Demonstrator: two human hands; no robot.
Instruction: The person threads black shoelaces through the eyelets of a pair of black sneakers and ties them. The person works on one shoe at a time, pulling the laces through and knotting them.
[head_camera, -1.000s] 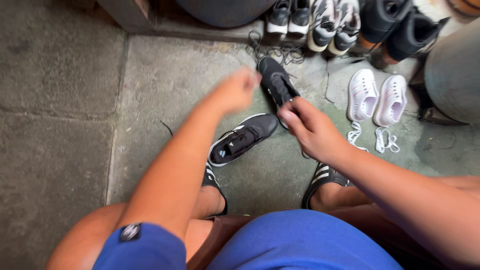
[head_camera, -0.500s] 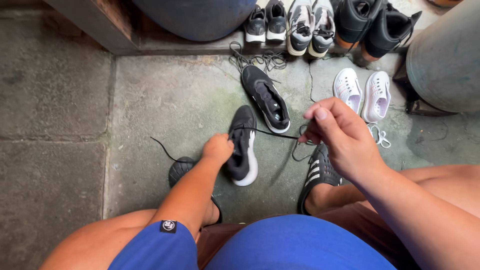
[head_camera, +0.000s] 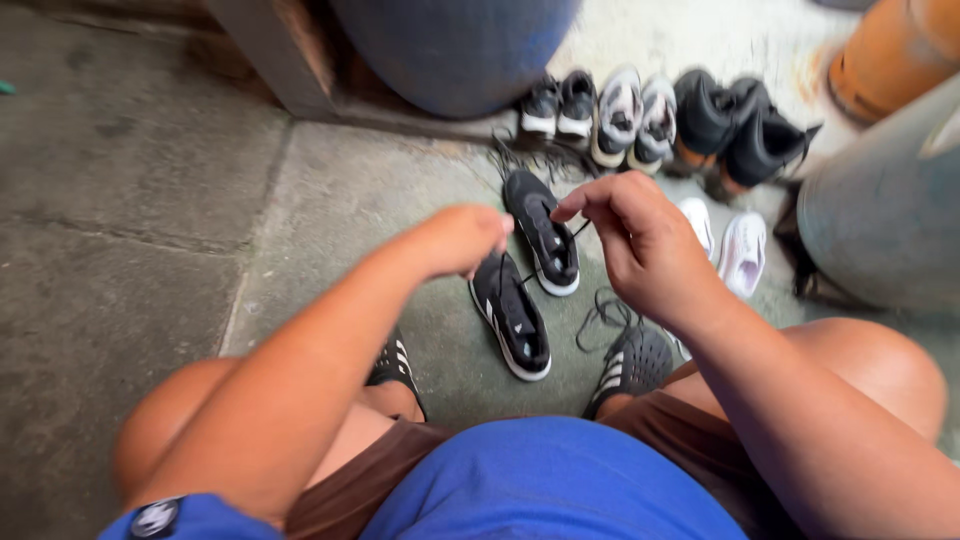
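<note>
Both hands have risen since the earlier frame, when the left rested on a black sneaker low on the floor; the two black sneakers now lie side by side between the person's feet and the row of shoes. At left, bare grey concrete slabs (head_camera: 130, 200) run up to a low kerb. The left hand (head_camera: 462, 238) is curled closed, fingertips pinched together near the end of a black lace (head_camera: 575, 232) (whether it truly grips the lace cannot be told). Beneath it lies the nearer black sneaker (head_camera: 513, 318), sole edge white, with the farther black sneaker (head_camera: 545, 235) just beyond, touching or nearly so. The right hand (head_camera: 640, 245) pinches the lace between thumb and forefinger, the other fingers folded. Below, a black slotted sandal (head_camera: 632, 362) covers the right foot. Along the kerb stands a row of dark and grey shoes (head_camera: 640, 115); farther right, a white pair (head_camera: 735, 250).
</note>
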